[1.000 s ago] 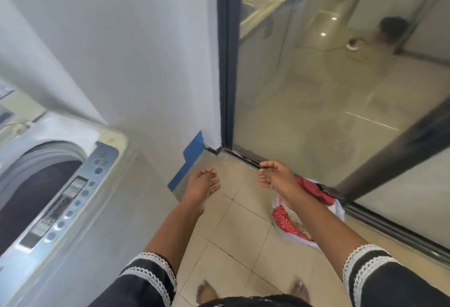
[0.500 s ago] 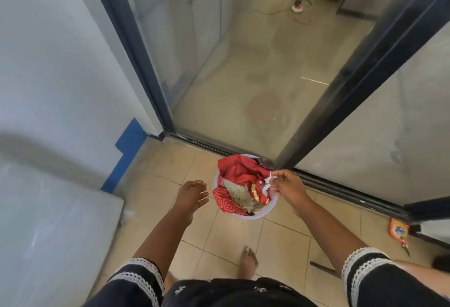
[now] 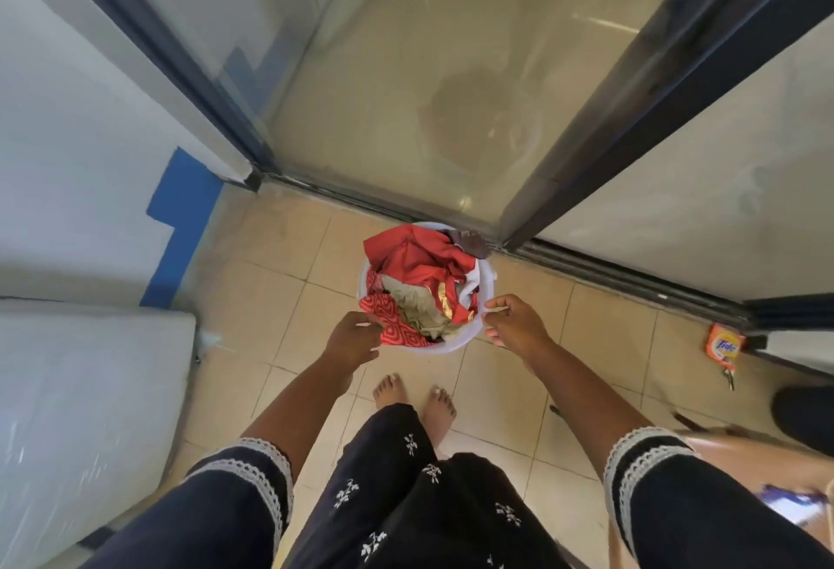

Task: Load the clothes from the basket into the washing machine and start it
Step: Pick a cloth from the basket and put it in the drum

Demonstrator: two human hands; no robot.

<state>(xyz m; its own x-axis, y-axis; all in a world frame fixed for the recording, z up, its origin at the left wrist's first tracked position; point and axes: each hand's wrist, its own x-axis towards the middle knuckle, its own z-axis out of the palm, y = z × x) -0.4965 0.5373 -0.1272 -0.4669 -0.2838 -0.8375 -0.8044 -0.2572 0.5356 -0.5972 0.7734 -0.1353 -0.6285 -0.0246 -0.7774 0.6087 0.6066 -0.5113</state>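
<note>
A round white basket (image 3: 453, 344) stands on the tiled floor by the sliding glass door, heaped with red, beige and patterned clothes (image 3: 417, 277). My right hand (image 3: 514, 320) grips the basket's right rim, fingers curled over the edge. On the basket's left side my left hand (image 3: 354, 338) holds the rim next to the red patterned cloth. The washing machine (image 3: 90, 410) shows only as a white side panel at the left; its drum and controls are out of view.
A dark-framed glass door (image 3: 573, 162) runs behind the basket. An orange detergent packet (image 3: 723, 343) lies on the floor at the right beside the door track. A white wall with a blue painted strip (image 3: 178, 225) is at the left. My bare feet (image 3: 415, 397) stand just behind the basket.
My view has swung from the washer's top down to the basket. The right hand took the rim first; the left hand has now come onto the left rim as well.
</note>
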